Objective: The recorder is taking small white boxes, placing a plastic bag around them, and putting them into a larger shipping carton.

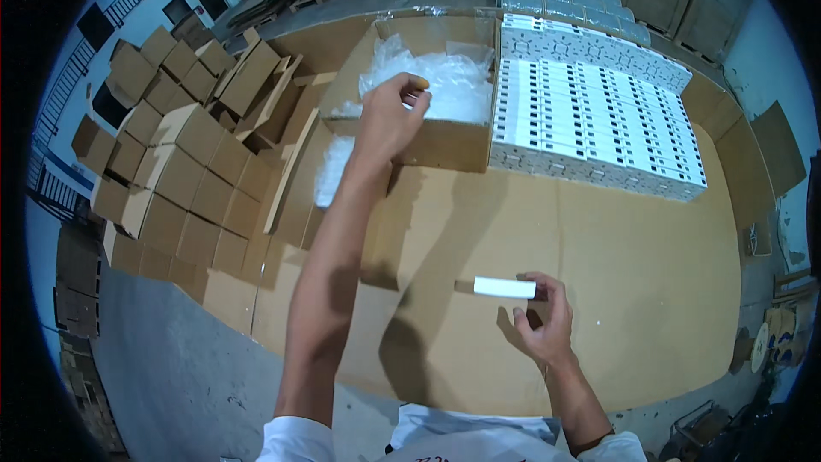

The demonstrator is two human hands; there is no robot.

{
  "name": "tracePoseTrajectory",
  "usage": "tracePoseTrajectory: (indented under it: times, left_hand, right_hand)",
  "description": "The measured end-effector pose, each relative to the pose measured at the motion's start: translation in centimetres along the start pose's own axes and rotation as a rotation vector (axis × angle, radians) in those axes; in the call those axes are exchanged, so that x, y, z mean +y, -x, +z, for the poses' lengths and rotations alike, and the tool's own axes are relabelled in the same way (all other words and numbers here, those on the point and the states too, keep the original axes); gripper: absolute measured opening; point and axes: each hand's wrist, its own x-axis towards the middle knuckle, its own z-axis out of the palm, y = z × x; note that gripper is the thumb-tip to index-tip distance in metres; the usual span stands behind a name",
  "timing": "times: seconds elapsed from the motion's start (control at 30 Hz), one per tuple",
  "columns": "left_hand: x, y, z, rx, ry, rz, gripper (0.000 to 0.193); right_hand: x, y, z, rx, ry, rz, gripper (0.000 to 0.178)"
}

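Note:
My left hand point(395, 109) reaches out over an open cardboard box point(445, 144) of clear plastic bags point(449, 77). Its fingers are curved, with a gap between thumb and forefinger, and nothing shows between them. Something yellow covers one fingertip. Lower down, my right hand point(547, 321) holds the right end of a small white box point(505, 288) just over the cardboard-covered table point(599, 248). The fingers are behind that end and the thumb is in front.
Rows of stacked white boxes point(599, 120) with dark square marks stand at the back right. Many brown cartons point(184, 188) are piled on the left. A smaller open carton point(295, 167) with plastic bags point(333, 169) sits beside my left forearm. Wrapped rolls point(564, 4) lie beyond the table.

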Motion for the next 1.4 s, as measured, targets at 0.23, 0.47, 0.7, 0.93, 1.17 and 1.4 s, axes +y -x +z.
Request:
tracePoseTrajectory:
  times: [0.23,0.47,0.7,0.93,1.17,1.4]
  left_hand:
    - [-8.9,-11.1,6.9,-0.289,-0.518,-0.14,0.049]
    - [-10.6,-17.7,11.8,-0.4,-0.491,-0.318,0.041]
    - [-9.8,-19.1,12.6,-0.299,-0.187,-0.409,0.04]
    - [-6.6,-14.9,7.0,-0.126,0.231,-0.288,0.022]
    - [2.1,-6.6,-1.6,-0.056,0.567,-0.301,0.024]
    - [7.1,10.6,-5.0,-0.08,0.736,-0.245,0.029]
  right_hand:
    - [0.2,-0.4,-1.2,-0.023,-0.007,0.027,0.053]
    - [2.4,-4.6,-3.1,-0.01,-0.033,0.02,0.051]
    - [3.5,-5.5,-5.1,0.013,-0.079,0.029,0.05]
    - [2.1,-3.6,-4.6,-0.011,-0.097,0.051,0.048]
    - [0.2,-1.2,-4.0,0.024,-0.126,0.07,0.045]
    - [0.3,3.8,-3.6,0.059,-0.292,0.048,0.052]
